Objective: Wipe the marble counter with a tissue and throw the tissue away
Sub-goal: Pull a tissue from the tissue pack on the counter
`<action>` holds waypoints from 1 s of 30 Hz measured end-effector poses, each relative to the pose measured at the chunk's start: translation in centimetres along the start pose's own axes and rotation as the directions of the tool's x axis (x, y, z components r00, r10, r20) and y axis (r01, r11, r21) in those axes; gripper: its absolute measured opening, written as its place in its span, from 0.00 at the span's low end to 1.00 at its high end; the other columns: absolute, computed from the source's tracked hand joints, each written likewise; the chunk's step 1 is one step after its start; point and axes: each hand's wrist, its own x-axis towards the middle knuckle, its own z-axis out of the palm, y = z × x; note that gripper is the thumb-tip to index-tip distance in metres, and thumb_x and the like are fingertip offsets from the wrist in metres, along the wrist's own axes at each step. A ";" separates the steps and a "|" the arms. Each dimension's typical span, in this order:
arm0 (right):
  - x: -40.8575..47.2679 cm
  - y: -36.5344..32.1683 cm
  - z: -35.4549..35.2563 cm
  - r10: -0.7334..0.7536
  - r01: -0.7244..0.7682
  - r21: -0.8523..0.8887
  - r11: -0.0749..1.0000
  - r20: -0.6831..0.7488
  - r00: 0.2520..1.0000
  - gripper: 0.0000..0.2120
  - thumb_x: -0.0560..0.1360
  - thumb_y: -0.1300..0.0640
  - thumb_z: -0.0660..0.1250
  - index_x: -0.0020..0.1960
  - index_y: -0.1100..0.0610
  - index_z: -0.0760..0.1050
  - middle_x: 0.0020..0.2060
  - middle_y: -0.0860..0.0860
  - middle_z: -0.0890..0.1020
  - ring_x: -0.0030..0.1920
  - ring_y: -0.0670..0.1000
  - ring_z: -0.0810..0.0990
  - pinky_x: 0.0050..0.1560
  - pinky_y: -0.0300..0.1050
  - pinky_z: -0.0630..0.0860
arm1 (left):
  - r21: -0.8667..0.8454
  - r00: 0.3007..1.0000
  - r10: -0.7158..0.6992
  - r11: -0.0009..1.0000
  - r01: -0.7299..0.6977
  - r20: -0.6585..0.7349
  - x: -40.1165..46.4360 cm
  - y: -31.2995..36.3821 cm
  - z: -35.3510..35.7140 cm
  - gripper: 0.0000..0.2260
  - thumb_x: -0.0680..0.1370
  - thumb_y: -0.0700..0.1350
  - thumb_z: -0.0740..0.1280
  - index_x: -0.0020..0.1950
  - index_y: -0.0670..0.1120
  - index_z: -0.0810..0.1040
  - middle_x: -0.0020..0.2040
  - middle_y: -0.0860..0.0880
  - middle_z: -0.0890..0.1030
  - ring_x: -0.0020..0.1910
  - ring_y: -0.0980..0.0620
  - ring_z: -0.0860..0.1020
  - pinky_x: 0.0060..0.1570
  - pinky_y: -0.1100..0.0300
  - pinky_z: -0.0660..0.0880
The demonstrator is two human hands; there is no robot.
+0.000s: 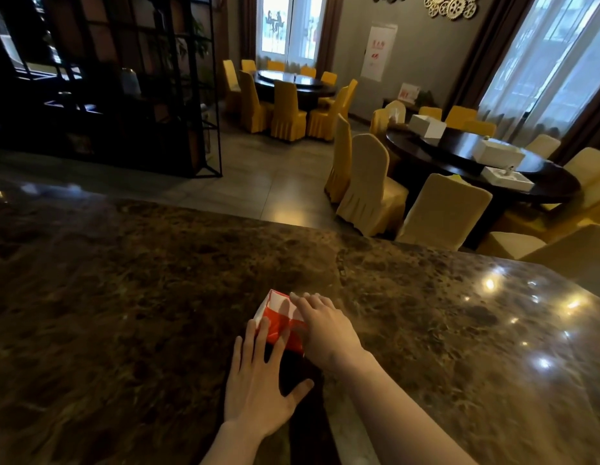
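A red and white tissue box [278,317] lies on the dark brown marble counter [124,297], near its front edge. My left hand [258,380] rests flat with spread fingers, its fingertips touching the near left side of the box. My right hand [322,325] lies over the top right of the box, fingers reaching across the white part. No loose tissue is visible, and the box opening is hidden under my right hand.
Beyond the counter's far edge is a dining room with a dark round table [476,156] bearing white boxes, ringed by yellow-covered chairs [369,186]. A second round table [292,83] stands further back. A black metal shelf [124,95] stands at the left.
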 end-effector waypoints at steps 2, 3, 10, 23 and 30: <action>0.2 -0.5 0.3 -0.060 0.059 -0.019 0.998 -0.046 0.997 0.29 0.82 0.50 0.64 0.79 0.46 0.57 0.76 0.50 0.67 0.78 0.56 0.59 0.74 0.57 0.63 | 0.018 1.000 0.001 1.000 -0.001 -0.001 -0.1 0.0 0.4 0.48 0.69 0.82 0.40 0.81 0.58 0.32 0.81 0.47 0.26 0.78 0.44 0.24 0.80 0.42 0.36; 0.3 -0.8 0.4 -0.084 0.082 -0.031 0.996 -0.063 0.995 0.28 0.82 0.50 0.64 0.78 0.46 0.58 0.75 0.51 0.69 0.77 0.56 0.61 0.74 0.56 0.63 | 0.031 1.000 0.004 1.000 -0.004 0.000 -0.1 0.0 0.5 0.47 0.69 0.82 0.38 0.80 0.58 0.30 0.80 0.47 0.24 0.77 0.44 0.23 0.80 0.41 0.36; 0.9 -1.9 1.5 -0.089 0.083 -0.036 0.996 -0.189 0.978 0.27 0.79 0.55 0.70 0.75 0.48 0.65 0.68 0.50 0.76 0.67 0.54 0.73 0.67 0.51 0.74 | 0.081 1.000 0.026 0.996 -0.027 0.011 -0.4 0.0 0.7 0.45 0.70 0.81 0.33 0.77 0.56 0.27 0.79 0.44 0.23 0.77 0.42 0.22 0.80 0.39 0.37; 1.9 -1.9 -0.4 0.003 -0.004 -0.001 1.000 -0.294 0.956 0.21 0.76 0.58 0.73 0.67 0.50 0.76 0.59 0.49 0.81 0.58 0.52 0.77 0.57 0.48 0.79 | 0.036 0.999 0.043 0.998 -0.043 0.009 -0.4 -0.1 0.4 0.44 0.71 0.81 0.38 0.76 0.57 0.24 0.79 0.45 0.23 0.77 0.43 0.23 0.80 0.39 0.38; 2.2 -1.1 -3.3 0.144 -0.077 0.176 0.981 -0.411 0.900 0.18 0.75 0.66 0.70 0.63 0.52 0.79 0.53 0.49 0.77 0.49 0.50 0.78 0.46 0.47 0.81 | 0.027 0.999 0.041 0.999 -0.042 0.013 -0.4 -0.2 0.3 0.44 0.71 0.81 0.37 0.78 0.56 0.29 0.79 0.45 0.23 0.76 0.43 0.21 0.80 0.39 0.37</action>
